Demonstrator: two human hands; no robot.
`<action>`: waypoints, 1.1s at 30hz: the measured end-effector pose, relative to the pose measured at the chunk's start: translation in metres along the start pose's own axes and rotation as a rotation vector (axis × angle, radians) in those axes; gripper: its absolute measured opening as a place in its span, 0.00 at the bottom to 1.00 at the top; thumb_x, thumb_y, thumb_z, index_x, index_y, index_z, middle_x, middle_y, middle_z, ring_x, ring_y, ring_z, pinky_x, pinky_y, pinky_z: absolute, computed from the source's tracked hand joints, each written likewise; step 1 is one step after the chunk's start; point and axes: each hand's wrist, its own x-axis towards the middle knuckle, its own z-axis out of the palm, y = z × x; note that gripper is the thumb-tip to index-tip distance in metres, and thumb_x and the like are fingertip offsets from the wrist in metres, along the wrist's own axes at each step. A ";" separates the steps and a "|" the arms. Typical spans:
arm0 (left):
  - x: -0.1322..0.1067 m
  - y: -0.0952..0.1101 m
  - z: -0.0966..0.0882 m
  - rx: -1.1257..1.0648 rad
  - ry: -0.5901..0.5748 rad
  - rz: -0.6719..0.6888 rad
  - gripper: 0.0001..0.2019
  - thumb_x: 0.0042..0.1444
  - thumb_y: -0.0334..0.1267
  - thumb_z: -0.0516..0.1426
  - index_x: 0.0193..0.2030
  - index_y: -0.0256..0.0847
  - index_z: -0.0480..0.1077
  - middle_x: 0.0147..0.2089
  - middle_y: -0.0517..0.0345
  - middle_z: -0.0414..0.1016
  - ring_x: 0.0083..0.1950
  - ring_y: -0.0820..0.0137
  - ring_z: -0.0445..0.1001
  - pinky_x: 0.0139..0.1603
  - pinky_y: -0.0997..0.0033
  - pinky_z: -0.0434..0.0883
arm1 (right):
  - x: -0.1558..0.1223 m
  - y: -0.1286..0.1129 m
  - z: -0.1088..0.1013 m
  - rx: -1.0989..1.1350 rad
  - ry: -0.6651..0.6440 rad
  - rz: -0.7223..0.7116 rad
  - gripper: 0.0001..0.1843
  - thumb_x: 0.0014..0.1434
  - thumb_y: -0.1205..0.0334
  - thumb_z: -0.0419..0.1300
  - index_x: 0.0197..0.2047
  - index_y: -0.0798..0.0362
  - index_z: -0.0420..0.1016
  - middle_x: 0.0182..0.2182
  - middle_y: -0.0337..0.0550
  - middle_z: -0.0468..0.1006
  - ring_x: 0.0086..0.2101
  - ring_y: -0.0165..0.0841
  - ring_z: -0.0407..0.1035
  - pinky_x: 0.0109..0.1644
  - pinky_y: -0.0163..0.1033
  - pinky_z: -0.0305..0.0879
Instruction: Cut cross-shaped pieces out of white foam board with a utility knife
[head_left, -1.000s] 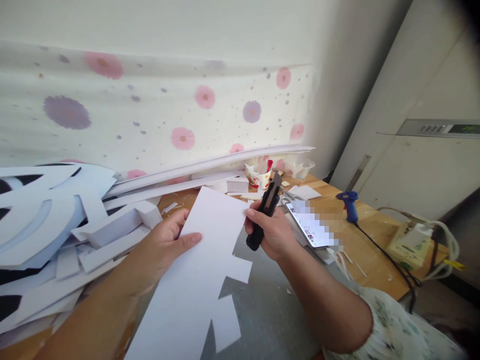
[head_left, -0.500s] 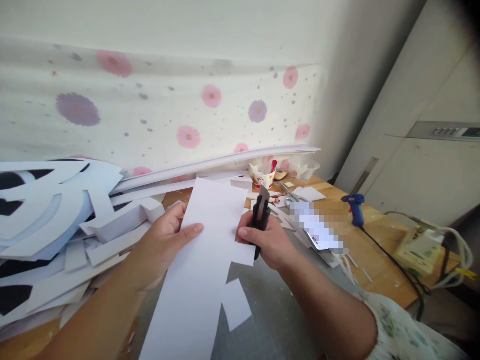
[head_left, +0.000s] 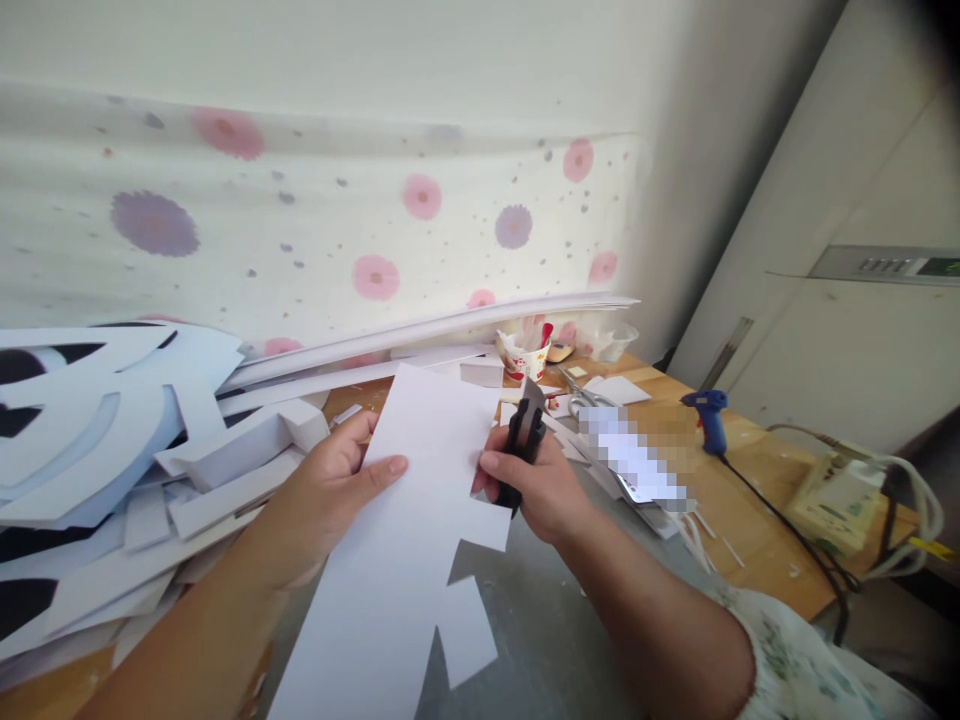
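Observation:
My left hand (head_left: pixel 349 480) grips the left edge of a white foam board or card sheet (head_left: pixel 405 560), thumb on top and fingers underneath. Notches are cut into the sheet's right side, leaving angular tabs. A black utility knife (head_left: pixel 525 435) is held in my right hand (head_left: pixel 536 485), its blade end pointing up and away from me. The right fingertips lie at the sheet's right edge, beside a notch; whether they pinch the sheet cannot be made out. Below the sheet is a grey cutting mat (head_left: pixel 555 620).
White cut pieces (head_left: pixel 217 490) are heaped at the left. Behind lie long white strips (head_left: pixel 420 335), a paper cup (head_left: pixel 525 355) and scissors (head_left: pixel 589 395). Rightward are a phone (head_left: pixel 634 465), a blue glue gun (head_left: pixel 709 415) with its cord, and a power strip (head_left: pixel 836 505).
The sheet has tilted slightly and shifted a little, its notched tabs now lower in view. My right hand and the knife have moved slightly right. Both grips stay the same.

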 end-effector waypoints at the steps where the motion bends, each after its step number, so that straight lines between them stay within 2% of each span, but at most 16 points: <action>1: 0.000 0.000 0.000 0.003 -0.002 -0.010 0.27 0.44 0.42 0.71 0.50 0.44 0.68 0.39 0.55 0.83 0.33 0.59 0.82 0.31 0.65 0.77 | 0.001 0.000 0.000 0.000 0.016 -0.005 0.12 0.46 0.57 0.71 0.23 0.53 0.74 0.18 0.38 0.77 0.19 0.26 0.64 0.23 0.33 0.58; 5: 0.000 0.000 0.001 0.023 0.003 -0.028 0.28 0.47 0.46 0.70 0.53 0.45 0.67 0.41 0.56 0.82 0.33 0.62 0.81 0.31 0.67 0.76 | 0.002 -0.002 0.000 -0.024 0.067 0.012 0.14 0.46 0.58 0.72 0.23 0.53 0.71 0.16 0.36 0.76 0.18 0.26 0.63 0.22 0.32 0.57; 9: 0.000 -0.002 0.001 0.007 -0.019 -0.023 0.29 0.50 0.48 0.68 0.56 0.44 0.66 0.46 0.52 0.82 0.35 0.62 0.82 0.32 0.68 0.76 | 0.001 -0.004 -0.001 -0.026 0.034 0.016 0.14 0.47 0.58 0.71 0.22 0.53 0.70 0.17 0.37 0.77 0.18 0.26 0.64 0.23 0.31 0.58; 22: 0.002 -0.006 -0.001 -0.105 -0.097 -0.058 0.34 0.50 0.45 0.69 0.62 0.46 0.64 0.48 0.51 0.83 0.41 0.56 0.83 0.36 0.63 0.79 | -0.001 -0.002 -0.006 0.044 -0.040 -0.012 0.14 0.47 0.58 0.72 0.22 0.53 0.71 0.17 0.37 0.77 0.17 0.26 0.66 0.22 0.32 0.60; 29: 0.003 -0.003 -0.001 -0.066 -0.068 -0.079 0.32 0.48 0.43 0.70 0.59 0.46 0.67 0.43 0.52 0.84 0.35 0.58 0.83 0.34 0.63 0.79 | 0.000 -0.005 -0.003 -0.019 -0.040 0.020 0.13 0.47 0.59 0.70 0.22 0.53 0.70 0.17 0.38 0.78 0.17 0.26 0.66 0.22 0.32 0.60; 33: 0.003 0.002 -0.002 -0.005 -0.003 -0.098 0.29 0.46 0.43 0.71 0.55 0.45 0.70 0.40 0.52 0.84 0.32 0.59 0.83 0.31 0.64 0.79 | 0.004 -0.006 0.002 -0.057 -0.044 0.033 0.15 0.47 0.54 0.69 0.22 0.52 0.69 0.18 0.38 0.76 0.18 0.27 0.65 0.24 0.33 0.60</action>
